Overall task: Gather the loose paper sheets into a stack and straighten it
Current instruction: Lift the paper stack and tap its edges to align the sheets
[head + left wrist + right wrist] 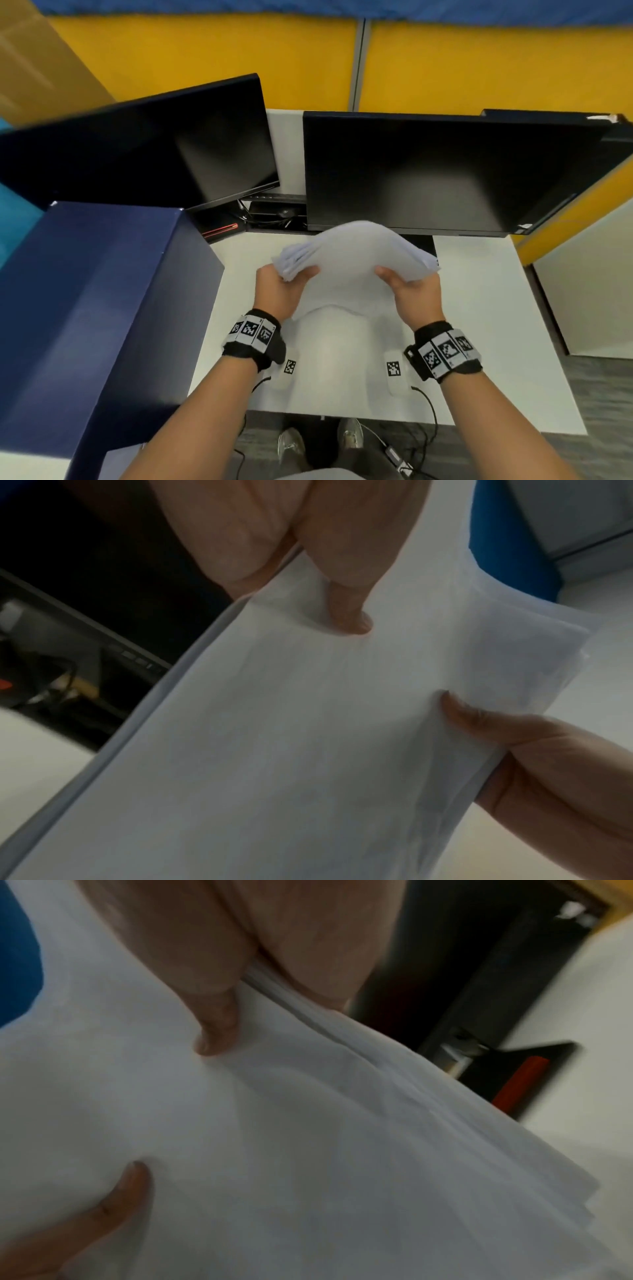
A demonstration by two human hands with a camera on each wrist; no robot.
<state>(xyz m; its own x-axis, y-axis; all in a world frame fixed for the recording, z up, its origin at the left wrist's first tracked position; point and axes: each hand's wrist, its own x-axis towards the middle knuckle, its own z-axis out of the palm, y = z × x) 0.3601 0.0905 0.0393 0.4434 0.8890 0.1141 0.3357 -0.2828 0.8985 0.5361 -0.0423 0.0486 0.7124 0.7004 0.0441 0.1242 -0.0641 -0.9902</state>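
A stack of white paper sheets (352,253) is lifted off the white desk (479,325) in front of the right monitor and bows upward in the middle. My left hand (291,279) grips its left end, thumb on top. My right hand (400,279) grips its right end the same way. At the left end the sheet edges are fanned and uneven. In the left wrist view my thumb presses the paper (291,737), with the other hand's thumb at lower right. In the right wrist view the sheets (308,1150) show stepped edges on the right.
Two dark monitors (154,147) (445,174) stand at the back of the desk, with cables and a black base between them. A large dark blue box (96,308) stands on the left. Yellow partition panels (479,61) rise behind. The desk's front edge is near my shoes.
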